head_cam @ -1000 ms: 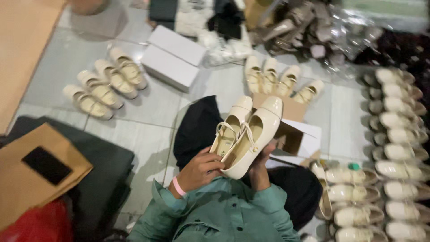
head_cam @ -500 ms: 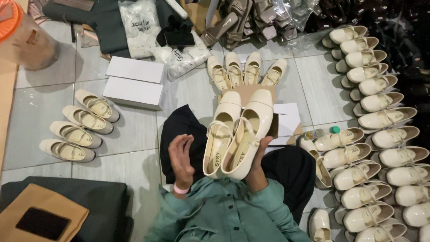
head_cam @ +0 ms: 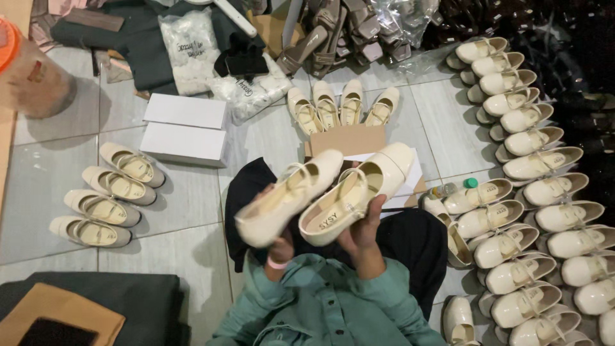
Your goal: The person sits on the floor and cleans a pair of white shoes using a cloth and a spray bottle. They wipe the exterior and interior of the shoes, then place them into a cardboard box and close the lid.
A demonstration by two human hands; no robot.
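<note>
mostly hidden: left hand [head_cam: 280,242] behind blurred cream shoe [head_cam: 288,197].

Bright overhead light — far right corner dim, perhaps underexposed.

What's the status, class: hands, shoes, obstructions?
Left hand holds one cream shoe. Right hand holds the other cream shoe. Open cardboard box just beyond.

Single view, head-worn, looking steeply down over the wearer's teal sleeves and lap onto a tiled floor [head_cam: 192,250]. Close to both hands at centre; floor farther off. Top of frame, 12 o'clock, faces away from the wearer. No second view to overlap.
</note>
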